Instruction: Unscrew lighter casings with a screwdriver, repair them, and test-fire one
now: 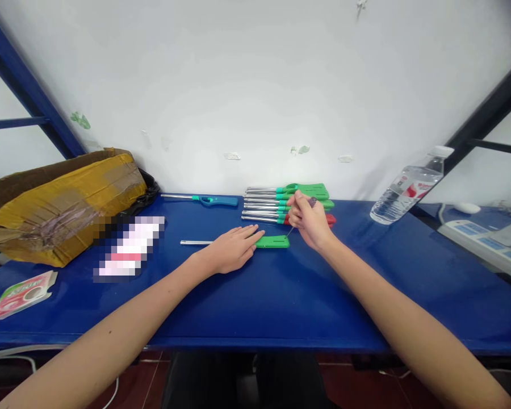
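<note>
A green long-nosed gas lighter [273,242] lies on the blue table, its metal tube to the left and its handle to the right. My left hand [234,250] is over its middle, fingers laid across the handle and holding it against the tabletop. My right hand [309,221] is closed around the dark purple handle of a screwdriver [312,201]. Its thin shaft slants down to the right end of the lighter's handle; whether the tip touches is too small to tell. Behind, a row of several green lighters [310,191] and a red lighter [331,220] is partly hidden by my right hand.
A blue lighter [223,201] lies near the wall. On the left are a taped cardboard box [68,210], a blurred-out packet [132,244] and a torn card piece [23,295]. A water bottle [409,190] and a white device [485,241] stand on the right.
</note>
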Motion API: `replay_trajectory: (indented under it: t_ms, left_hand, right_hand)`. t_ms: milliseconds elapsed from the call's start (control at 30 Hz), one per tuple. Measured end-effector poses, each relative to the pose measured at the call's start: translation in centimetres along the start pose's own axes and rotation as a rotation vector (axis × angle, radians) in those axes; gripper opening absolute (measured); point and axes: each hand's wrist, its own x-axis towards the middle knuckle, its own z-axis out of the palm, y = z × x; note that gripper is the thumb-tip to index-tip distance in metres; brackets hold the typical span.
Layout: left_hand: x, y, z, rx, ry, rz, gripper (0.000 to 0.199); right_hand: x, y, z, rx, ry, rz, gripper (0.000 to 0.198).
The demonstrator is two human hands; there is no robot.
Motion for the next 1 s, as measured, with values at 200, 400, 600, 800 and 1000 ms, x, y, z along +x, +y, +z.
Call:
replay_trajectory:
  t_ms: [200,400,600,800,1000]
  left_hand:
    - [0.0,0.5,0.0,0.044,0.008,-0.008,0.05]
    - [0.2,1.0,-0.3,0.059,-0.009,-0.039,0.05]
    - [0.2,0.8,-0.2,0.032,0.019,-0.032,0.049]
    - [0.1,0.7,-0.2,0.016,0.024,-0.037,0.049]
    - [0.1,0.8,-0.3,0.033,0.005,-0.041,0.05]
  right_hand:
    - [-0.1,0.5,0.1,-0.091,-0.075,-0.011,0.045]
    - [0.4,0.1,-0.4,0.013,-0.182,0.111,0.054]
    - [0.9,-0.1,-0.4,0.015,-0.096,0.026,0.039]
    - [1.5,0.1,-1.6,0.008,-0.007,-0.054,0.039]
    - [1.6,0.1,-1.9,0.052,-0.043,0.023,0.045]
